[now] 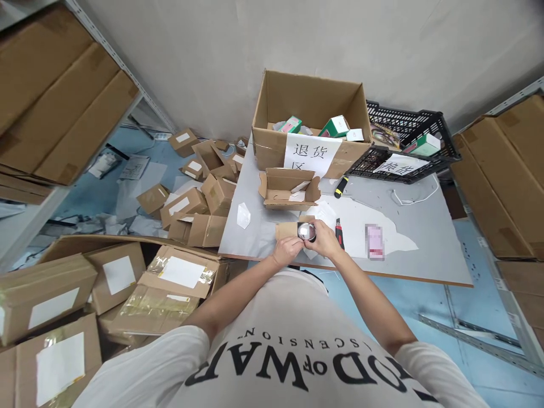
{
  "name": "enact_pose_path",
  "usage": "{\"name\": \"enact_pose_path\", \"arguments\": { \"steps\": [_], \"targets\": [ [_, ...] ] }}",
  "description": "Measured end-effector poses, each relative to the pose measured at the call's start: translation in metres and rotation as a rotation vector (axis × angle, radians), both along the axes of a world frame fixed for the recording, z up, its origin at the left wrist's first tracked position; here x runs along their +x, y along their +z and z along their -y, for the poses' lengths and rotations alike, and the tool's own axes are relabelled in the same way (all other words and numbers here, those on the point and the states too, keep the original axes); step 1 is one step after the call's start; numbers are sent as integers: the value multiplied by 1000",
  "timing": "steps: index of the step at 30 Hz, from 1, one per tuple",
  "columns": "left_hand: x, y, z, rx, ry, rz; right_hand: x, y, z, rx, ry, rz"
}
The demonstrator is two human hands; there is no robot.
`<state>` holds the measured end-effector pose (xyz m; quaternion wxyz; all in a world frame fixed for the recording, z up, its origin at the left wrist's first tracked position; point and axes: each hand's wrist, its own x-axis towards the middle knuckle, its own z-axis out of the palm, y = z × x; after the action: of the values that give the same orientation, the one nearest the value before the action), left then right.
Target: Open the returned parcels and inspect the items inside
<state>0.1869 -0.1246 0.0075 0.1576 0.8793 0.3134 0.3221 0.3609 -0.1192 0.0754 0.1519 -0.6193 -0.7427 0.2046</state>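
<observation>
Clock centred on the shiny round piece (306,231), and we start at eight o'clock: taped parcels (157,303), packed close within the left arm's reach, their white labels too small to read. Up at ten, a loose heap of cartons (219,195), some agape, seemingly just dropped aside. At eleven, an open carton (274,195) sits on the table (429,226) with paper scraps inside, handy for cast-offs, I'd judge.

Now the centre! The left hand (289,249) has its fingers bunched at the piece's lower-left edge; whether they pinch it I cannot tell. Flaps of a small cardboard box (287,230) spread at nine. The right hand (322,239) is curled round the piece's right side, probably bracing it near the body for a good look.

Straight up at twelve, a large carton (272,144) holds green boxes, its sign (312,154) turned to face us: 退货区, returns area. Between one and two, a yellow-and-black cutter (340,187); at three, a red-handled cutter (339,232), likely parked for a quick grab. Just past three, a pink item (374,242), its print blurred. Far out towards two, a black crate (444,133) wears its own sign (400,164), apparently 换货, exchanges.
</observation>
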Motion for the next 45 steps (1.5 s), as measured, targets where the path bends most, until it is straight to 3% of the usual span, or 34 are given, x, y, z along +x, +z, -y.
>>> {"name": "enact_pose_path", "arguments": {
  "steps": [6,13,20,24,27,30,34,37,39,42,45],
  "targets": [
    [-3,3,1,-28,-17,11,-3,8,-6,-65,16,242],
    [-2,5,-2,-18,-22,19,-2,5,-7,-155,30,313],
    [-24,26,16,-101,-43,26,7,-8,4,12,53,277],
    [-35,31,31,-325,-19,-43,18,-22,12,195,22,78],
    [-31,24,29,-620,140,-61,28,-27,15,243,62,-76],
    [-20,10,20,-892,296,88,40,-28,14,215,149,-158],
    [-6,-12,8,-1069,337,383,48,-27,2,135,166,-211],
    [-2,-22,4,-1040,295,512,45,-26,-8,79,120,-253],
    [-4,-20,2,-938,275,518,40,-28,-12,56,86,-262],
    [-11,-1,-5,-689,208,385,33,-35,-12,47,32,-300],
    [-13,24,-17,-480,22,126,30,-44,-8,28,23,-399]
  ]
}}
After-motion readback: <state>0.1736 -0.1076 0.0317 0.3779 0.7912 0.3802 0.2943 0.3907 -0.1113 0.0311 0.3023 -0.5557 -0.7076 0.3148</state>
